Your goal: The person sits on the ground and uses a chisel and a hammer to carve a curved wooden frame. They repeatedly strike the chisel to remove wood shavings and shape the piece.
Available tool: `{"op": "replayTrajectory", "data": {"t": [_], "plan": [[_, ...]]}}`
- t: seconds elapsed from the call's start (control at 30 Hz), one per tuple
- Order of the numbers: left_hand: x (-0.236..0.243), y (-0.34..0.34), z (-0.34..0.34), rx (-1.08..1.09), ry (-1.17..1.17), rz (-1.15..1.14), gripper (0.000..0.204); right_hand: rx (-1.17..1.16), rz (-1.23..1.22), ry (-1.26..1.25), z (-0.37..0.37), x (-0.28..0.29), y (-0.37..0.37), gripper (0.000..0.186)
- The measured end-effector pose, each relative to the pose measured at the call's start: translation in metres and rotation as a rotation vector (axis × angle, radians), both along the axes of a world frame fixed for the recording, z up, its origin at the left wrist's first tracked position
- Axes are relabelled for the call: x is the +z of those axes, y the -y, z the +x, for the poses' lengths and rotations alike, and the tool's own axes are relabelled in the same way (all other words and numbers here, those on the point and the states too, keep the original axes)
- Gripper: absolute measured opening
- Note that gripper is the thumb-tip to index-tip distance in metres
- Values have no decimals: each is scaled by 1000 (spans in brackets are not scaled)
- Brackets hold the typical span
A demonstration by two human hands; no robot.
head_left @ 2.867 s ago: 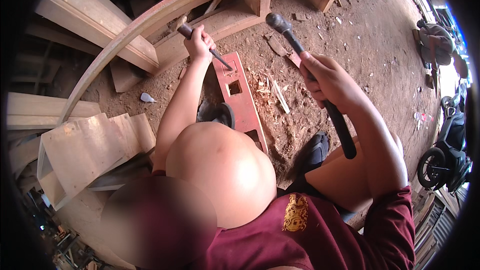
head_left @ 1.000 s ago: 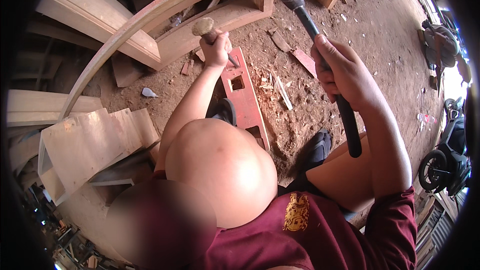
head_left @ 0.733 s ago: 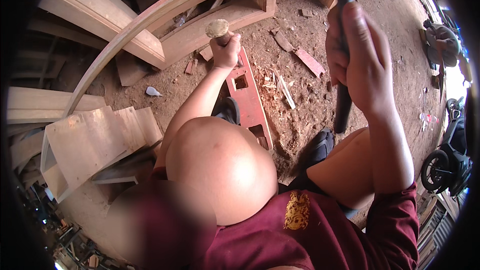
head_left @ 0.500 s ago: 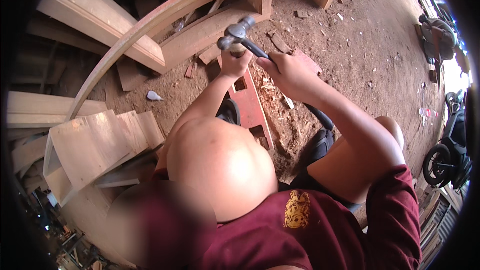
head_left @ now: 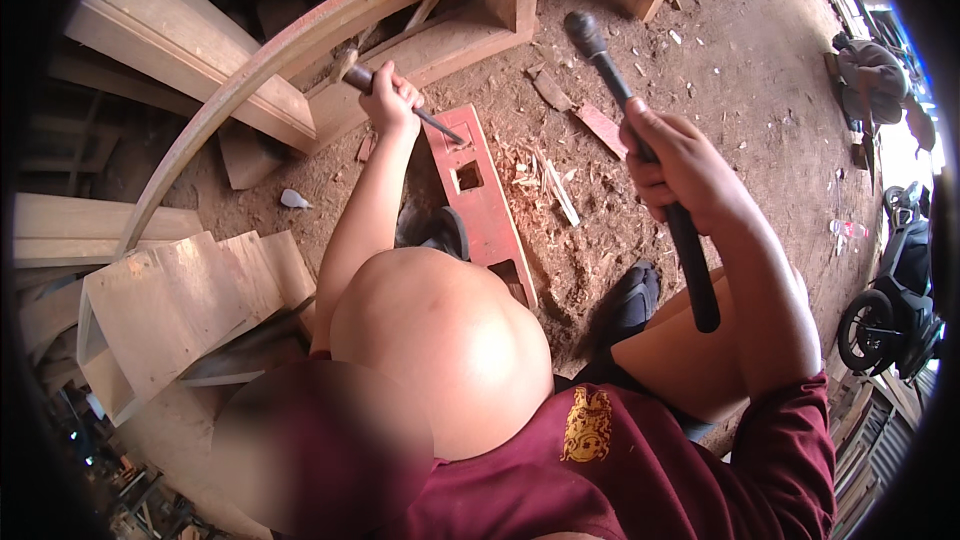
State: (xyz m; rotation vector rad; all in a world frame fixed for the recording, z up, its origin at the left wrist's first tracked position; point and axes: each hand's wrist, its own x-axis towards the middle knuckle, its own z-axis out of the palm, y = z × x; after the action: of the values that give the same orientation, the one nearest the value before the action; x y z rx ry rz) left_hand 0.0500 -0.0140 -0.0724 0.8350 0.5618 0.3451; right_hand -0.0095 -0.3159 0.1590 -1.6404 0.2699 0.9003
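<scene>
My left hand (head_left: 393, 100) is closed around a chisel (head_left: 438, 126), its handle pointing up and left. The chisel's tip meets a red-faced wooden plank (head_left: 488, 210) near the plank's far end, inside a marked rectangle. Nearer to me, the plank has a square hole and another opening close to my knee. Off to the right, my right hand (head_left: 678, 165) grips the black handle of a ball-peen hammer (head_left: 690, 265), its head raised far from the chisel. My bare knee (head_left: 440, 330) is bent beside the plank.
Wood shavings (head_left: 545, 180) cover the dirt floor beside the plank. A curved wooden piece (head_left: 215, 100) arches over timber frames at the left. Stacked boards (head_left: 170, 290) and a small white bottle (head_left: 295, 199) lie left; a motorcycle (head_left: 890, 300) stands at the far right.
The hammer has swung from above the chisel up and away to the right. My left hand has moved left and tilted, so the chisel and the plank's far end now show.
</scene>
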Motion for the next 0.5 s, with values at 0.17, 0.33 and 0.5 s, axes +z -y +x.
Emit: {"op": "replayTrajectory", "data": {"t": [0.17,0.33,0.5], "plan": [[4,-4,-30,-91,303,198,30,-90,72,-45,3,7,6,41],[8,6,-26,-217,331,217,25,-65,52,21,0,14,5,40],[-4,44,-27,-250,297,25,24,-47,36,51,-2,14,13,41]]}}
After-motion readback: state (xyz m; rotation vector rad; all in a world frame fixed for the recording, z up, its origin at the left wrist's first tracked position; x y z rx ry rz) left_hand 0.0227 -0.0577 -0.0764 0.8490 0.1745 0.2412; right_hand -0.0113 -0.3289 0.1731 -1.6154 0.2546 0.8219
